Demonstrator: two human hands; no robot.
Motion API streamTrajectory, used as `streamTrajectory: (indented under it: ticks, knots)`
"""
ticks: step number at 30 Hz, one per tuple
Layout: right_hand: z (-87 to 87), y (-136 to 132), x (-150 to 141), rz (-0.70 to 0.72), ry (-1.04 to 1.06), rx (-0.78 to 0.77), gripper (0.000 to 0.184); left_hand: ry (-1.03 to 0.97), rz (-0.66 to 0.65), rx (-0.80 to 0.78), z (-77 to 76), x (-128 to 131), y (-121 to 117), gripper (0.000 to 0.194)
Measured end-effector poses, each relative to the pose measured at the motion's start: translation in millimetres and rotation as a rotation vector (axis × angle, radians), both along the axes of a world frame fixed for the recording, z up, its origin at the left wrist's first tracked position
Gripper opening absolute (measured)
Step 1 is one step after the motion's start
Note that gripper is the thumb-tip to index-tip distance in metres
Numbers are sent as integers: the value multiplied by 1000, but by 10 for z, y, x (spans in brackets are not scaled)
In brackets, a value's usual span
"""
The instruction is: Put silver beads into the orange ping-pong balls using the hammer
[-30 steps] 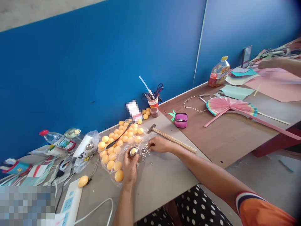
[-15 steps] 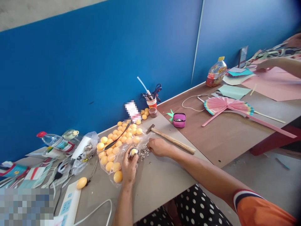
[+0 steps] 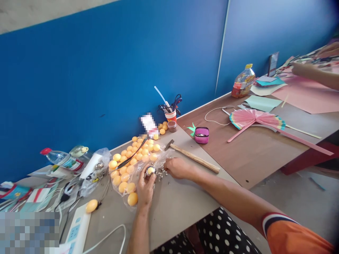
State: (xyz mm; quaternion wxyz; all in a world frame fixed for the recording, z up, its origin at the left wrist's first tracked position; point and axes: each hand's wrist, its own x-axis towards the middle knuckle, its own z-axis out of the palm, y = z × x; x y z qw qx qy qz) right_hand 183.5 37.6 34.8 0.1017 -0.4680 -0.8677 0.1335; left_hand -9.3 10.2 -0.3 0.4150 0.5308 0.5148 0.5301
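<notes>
My left hand (image 3: 145, 187) is closed round an orange ball (image 3: 150, 170) that is partly covered with shiny silver studs. My right hand (image 3: 177, 167) rests on the grey table (image 3: 174, 204) with its fingertips pinched in a small heap of silver studs (image 3: 161, 172); what they hold is too small to see. Several plain orange balls (image 3: 132, 158) lie in a clear plastic bag just behind both hands. A hammer with a wooden handle (image 3: 194, 158) lies right behind my right hand.
A paper cup with scissors and pens (image 3: 171, 112), a pink pouch (image 3: 201, 135), a pink paper fan (image 3: 254, 120) and an oil bottle (image 3: 243, 82) stand further right. Water bottles (image 3: 62, 158), cables and a power strip (image 3: 76, 229) crowd the left. Another person's arm (image 3: 315, 72) works over pink paper.
My right hand has slid a little to the left, deeper into the heap of studs. The other person's hand at the far right has shifted. My left hand still holds the ball.
</notes>
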Motion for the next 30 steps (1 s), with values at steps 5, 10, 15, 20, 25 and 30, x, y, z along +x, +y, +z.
streamTrajectory:
  ticks: [5,10,15,20,25,30]
  knots:
    - [41,-6,18,26,-57,13,18,13,-16,14,-14,-10,2,51]
    - [-13,10,11,15,13,28,19,75,-15,-6,39,-11,-26,50]
    - [-59,66,-28,-30,513,-59,16,60,-37,3,64,-7,-38,51]
    - [-11,71,-75,-48,1009,-523,11,-71,-14,-55,74,44,-43,56]
    - [-2,50,-110,-8,1265,-722,5,-176,-29,-35,75,81,-41,55]
    - [-39,9,-175,19,1318,-776,9,-201,-56,-39,88,87,-44,48]
